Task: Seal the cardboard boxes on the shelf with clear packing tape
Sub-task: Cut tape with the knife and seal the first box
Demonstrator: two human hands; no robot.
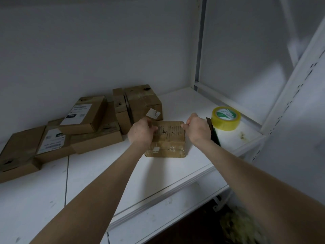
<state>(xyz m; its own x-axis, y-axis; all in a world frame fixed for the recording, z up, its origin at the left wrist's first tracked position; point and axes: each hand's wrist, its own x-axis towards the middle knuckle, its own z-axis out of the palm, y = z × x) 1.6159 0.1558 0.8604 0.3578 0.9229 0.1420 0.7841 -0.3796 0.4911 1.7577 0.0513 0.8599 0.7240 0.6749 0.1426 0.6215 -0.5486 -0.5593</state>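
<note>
Forearms: nearest to us, both bare forearms reach up from the bottom edge toward the middle of the shelf (158, 175)
Left hand (141, 131): we see its back; the fingers curl over the far left edge of the small box (167, 140) and grip it there, the knuckles bent and the fingertips mostly hidden behind the hand
Right hand (197, 129): closed into a loose fist at the box's far right corner, thumb and forefinger pressed together just at that corner; we cannot tell whether any tape sits between them
Dark tool (214, 133): a flat dark strip runs through the right fist, showing above the knuckles and again below the wrist side, so we read it as gripped in that hand
Small box: lies flat on the white shelf near its front edge, between the two hands; its top is scuffed and its near face shines with clear tape
Tape roll (226, 118): yellowish with a green and white core label, lying flat just right of the right hand, apart from the box
Upright boxes (140, 103): two brown cartons stand behind the left hand, with a white tag (153, 113) on the front of one
Stacked boxes (82, 118): several flat cartons with white labels are piled at the left, well apart from the small box
</note>
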